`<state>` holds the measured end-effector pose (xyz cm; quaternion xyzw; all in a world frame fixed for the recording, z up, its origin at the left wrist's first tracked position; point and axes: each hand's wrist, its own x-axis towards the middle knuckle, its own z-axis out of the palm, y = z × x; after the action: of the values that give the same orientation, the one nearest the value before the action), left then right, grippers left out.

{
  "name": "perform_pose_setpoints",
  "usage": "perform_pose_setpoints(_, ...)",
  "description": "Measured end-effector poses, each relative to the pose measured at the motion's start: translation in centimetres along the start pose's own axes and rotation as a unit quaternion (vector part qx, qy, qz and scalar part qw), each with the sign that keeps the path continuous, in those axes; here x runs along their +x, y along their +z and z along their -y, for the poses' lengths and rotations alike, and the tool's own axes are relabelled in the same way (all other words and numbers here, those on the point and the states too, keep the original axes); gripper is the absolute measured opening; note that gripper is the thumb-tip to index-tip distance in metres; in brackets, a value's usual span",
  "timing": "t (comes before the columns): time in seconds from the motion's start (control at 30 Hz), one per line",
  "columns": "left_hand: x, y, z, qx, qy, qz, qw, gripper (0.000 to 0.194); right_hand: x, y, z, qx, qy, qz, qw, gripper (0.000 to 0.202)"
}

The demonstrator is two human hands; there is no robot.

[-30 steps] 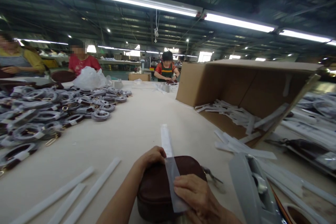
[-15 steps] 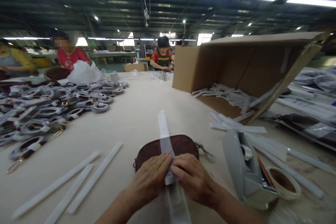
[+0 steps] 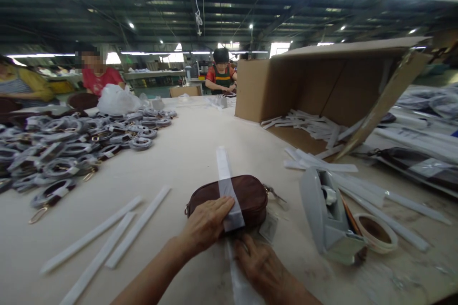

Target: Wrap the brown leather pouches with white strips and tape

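A small dark brown oval bag (image 3: 250, 189) lies on the table in front of me, with a ring at its left end and a metal clasp at its right. A white translucent strip (image 3: 224, 171) runs across its middle, from the table behind over the top to the front. My left hand (image 3: 207, 223) lies with stretched fingers on the bag and strip, pressing the strip down. Below the bag's front edge, my right hand (image 3: 259, 259) has its fingers curled around the strip's lower tail (image 3: 238, 276). A clear flat tag (image 3: 269, 228) sticks out by the bag.
Loose white strips (image 3: 139, 226) lie at left, beyond them a heap of wrapped straps (image 3: 71, 147). On the right stand a grey tape dispenser (image 3: 322, 219), a tape roll (image 3: 381, 233) and an open cardboard box (image 3: 252, 90) holding strips. Co-workers (image 3: 220, 74) stand across the table.
My right hand has left the bag's top and moved down to the front, onto the strip's tail. My left hand stays on the strip, and the bag shows more of its front.
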<state>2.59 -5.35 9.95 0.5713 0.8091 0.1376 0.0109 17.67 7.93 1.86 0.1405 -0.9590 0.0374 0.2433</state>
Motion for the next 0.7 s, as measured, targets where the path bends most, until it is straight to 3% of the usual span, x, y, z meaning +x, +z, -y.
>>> perform_pose_setpoints(0.1, 1.1, -1.4, -0.4, -0.029, -0.040, 0.052, 0.997, 0.050, 0.4, 0.5, -0.3, -0.038, -0.029, 0.002, 0.999, 0.041)
perform_pose_setpoints(0.23, 2.5, -2.7, -0.8, -0.033, -0.049, 0.056, 0.997, 0.035, -0.1, 1.3, -1.3, 0.010, -0.003, -0.022, 1.000, 0.040)
perform_pose_setpoints(0.4, 1.7, -1.1, -0.7, -0.014, -0.023, 0.048, 0.998, 0.045, -0.7, 2.2, -1.6, 0.039, 0.019, -0.028, 0.999, 0.033)
perform_pose_setpoints(0.57, -0.1, 1.3, 0.1, 0.101, 0.095, -0.060, 0.989, 0.050, -1.0, 0.5, -0.8, 0.085, 0.067, -0.034, 0.994, 0.028)
perform_pose_setpoints(0.7, -0.3, 1.5, -0.5, 0.154, 0.124, -0.143, 0.970, 0.046, -2.7, -1.5, 0.1, 0.202, 0.091, -0.074, 0.972, 0.032)
